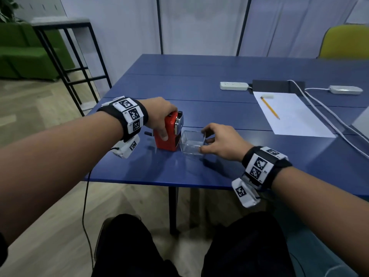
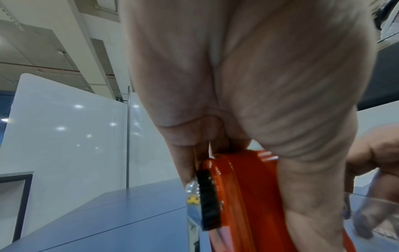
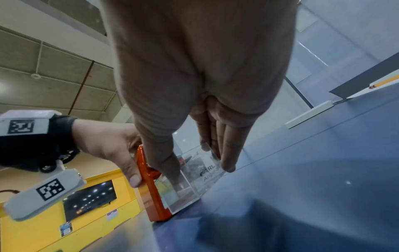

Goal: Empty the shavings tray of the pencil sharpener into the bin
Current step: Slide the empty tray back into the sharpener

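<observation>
On blue tabletop [image 1: 199,168], near edge | left hand [image 1: 159,114] grip clamping red pencil sharpener [image 1: 168,134] | right hand [image 1: 223,142] grip pinching clear shavings tray [image 1: 191,144], just right of sharpener

Counting on the table [image 1: 219,168]: one sharpener [image 1: 169,134], one tray [image 1: 192,141], one pencil [image 1: 270,107], one paper sheet [image 1: 295,120], one eraser [image 1: 268,96], two power strips [image 1: 234,85], two hands [image 1: 159,114].
</observation>
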A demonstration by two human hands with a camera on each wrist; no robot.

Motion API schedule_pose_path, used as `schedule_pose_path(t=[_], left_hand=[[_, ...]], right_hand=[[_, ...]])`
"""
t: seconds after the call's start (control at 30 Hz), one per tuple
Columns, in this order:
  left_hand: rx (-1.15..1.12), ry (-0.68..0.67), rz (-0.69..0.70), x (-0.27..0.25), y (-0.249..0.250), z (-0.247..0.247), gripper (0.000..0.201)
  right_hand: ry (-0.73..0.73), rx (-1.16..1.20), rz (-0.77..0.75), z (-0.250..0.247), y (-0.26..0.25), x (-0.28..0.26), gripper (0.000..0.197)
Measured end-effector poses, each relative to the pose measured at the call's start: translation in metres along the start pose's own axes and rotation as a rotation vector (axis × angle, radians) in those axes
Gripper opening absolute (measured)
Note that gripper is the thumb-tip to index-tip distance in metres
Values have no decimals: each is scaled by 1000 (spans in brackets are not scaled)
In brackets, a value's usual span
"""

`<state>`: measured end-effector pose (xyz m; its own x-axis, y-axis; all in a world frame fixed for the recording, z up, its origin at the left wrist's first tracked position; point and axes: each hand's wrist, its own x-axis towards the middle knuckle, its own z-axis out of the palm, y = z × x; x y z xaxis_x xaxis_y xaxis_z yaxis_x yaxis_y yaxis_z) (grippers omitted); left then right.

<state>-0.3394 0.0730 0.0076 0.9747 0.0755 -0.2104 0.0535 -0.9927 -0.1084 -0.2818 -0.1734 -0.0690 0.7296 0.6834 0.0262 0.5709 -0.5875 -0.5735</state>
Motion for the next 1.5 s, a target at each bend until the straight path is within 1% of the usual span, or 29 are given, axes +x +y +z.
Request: schedule_pose_path(t=[0.1, 0.23, 0.33, 0.47, 0.63, 0.77, 0.9, 1.23, 1.37, 1.5], left_hand=[[7, -11, 6, 0, 0, -1, 81], [-10, 0, 24, -2, -1, -1, 73], [-20, 11, 47, -6, -3, -2, 71], [-16, 25, 66, -10, -4, 0, 67], [-30, 31, 78, -9, -7, 3, 67], [-34, 35, 82, -8, -8, 2, 70], [-39, 38, 81, -9, -8, 3, 64], [-33, 43, 81, -8, -8, 4, 66], [-42, 39, 87, -8, -8, 4, 64], [-33, 43, 88, -8, -8, 4, 70]], right_hand=[[-11, -11, 5, 4, -1, 11, 66], [-16, 6, 5, 6, -3, 17, 65], [-27, 12, -2, 5, -4, 21, 64], [-44, 100, 1, 1, -5, 21, 61], [-42, 166, 8, 2, -5, 20, 59], [-47, 161, 7, 9, -6, 23, 61], [-46, 156, -10, 13, -10, 26, 59], [-64, 181, -23, 19, -11, 32, 57], [-78, 149, -43, 16, -12, 33, 58], [-78, 92, -69, 12, -13, 35, 60]])
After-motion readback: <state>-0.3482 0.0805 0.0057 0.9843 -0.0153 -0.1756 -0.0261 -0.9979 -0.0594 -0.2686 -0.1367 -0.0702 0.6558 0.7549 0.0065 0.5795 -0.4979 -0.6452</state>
